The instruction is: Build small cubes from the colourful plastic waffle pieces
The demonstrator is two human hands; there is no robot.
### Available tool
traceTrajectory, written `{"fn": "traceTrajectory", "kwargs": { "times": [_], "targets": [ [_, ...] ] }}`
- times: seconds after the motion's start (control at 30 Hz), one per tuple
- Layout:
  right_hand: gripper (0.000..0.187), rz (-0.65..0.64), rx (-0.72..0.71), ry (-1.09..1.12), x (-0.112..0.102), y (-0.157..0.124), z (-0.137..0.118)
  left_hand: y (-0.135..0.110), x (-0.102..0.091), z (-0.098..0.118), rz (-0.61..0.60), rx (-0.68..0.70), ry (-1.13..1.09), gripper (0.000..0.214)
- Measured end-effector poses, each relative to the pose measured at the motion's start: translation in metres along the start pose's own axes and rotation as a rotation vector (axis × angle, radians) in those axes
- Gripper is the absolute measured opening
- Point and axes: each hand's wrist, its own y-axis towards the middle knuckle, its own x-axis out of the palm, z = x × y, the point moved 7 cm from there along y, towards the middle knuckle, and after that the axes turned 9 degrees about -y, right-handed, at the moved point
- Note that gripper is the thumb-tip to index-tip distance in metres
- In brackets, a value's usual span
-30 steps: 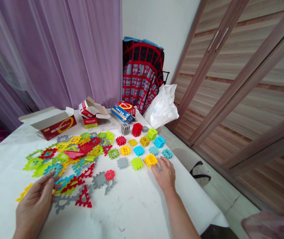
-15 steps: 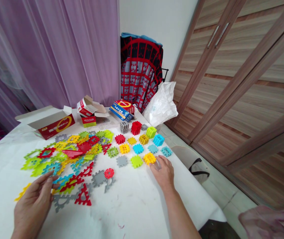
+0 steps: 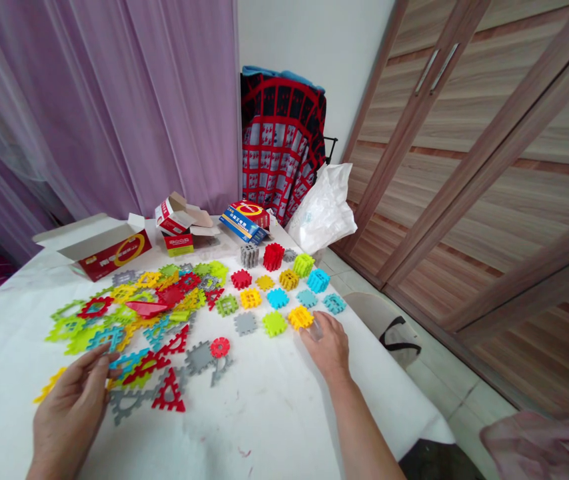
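Observation:
My left hand (image 3: 72,400) hovers at the near left edge of a loose pile of toothed plastic building plates (image 3: 162,307). Its fingers are loosely bent and apart, with nothing visible in them. At the right, the thumb and fingertips of my right hand (image 3: 327,345) are at the right edge of a small stack of yellow square toothed plates (image 3: 300,317). Beside that stack lie a lime-green square plate (image 3: 274,324) and a grey one (image 3: 245,324). Behind them stand sorted stacks, among them a red stack (image 3: 273,256) and a blue stack (image 3: 318,281).
Along the back are an open red carton (image 3: 119,257), a smaller red box (image 3: 178,241) and a blue-and-red box (image 3: 244,223). A white plastic bag (image 3: 323,210) stands past the table's far corner. A wooden wardrobe (image 3: 464,167) lines the right side.
Both hands and the plates stay almost where they were. The view has shifted very slightly.

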Motion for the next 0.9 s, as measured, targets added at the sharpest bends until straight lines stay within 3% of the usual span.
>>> {"fn": "traceTrajectory", "kwargs": {
  "times": [0.43,0.63,0.9],
  "targets": [
    [0.044,-0.062,0.011,-0.085,0.002,0.000,-0.002,-0.001,0.000,0.002,0.004,0.021,0.021,0.043],
    [0.040,-0.089,0.023,-0.087,0.003,-0.001,-0.003,-0.005,0.000,0.008,0.016,0.010,0.040,0.046],
    [0.043,-0.166,0.061,-0.085,0.004,0.001,-0.003,0.004,0.000,-0.004,-0.016,0.070,0.068,0.056]
  ]
}}
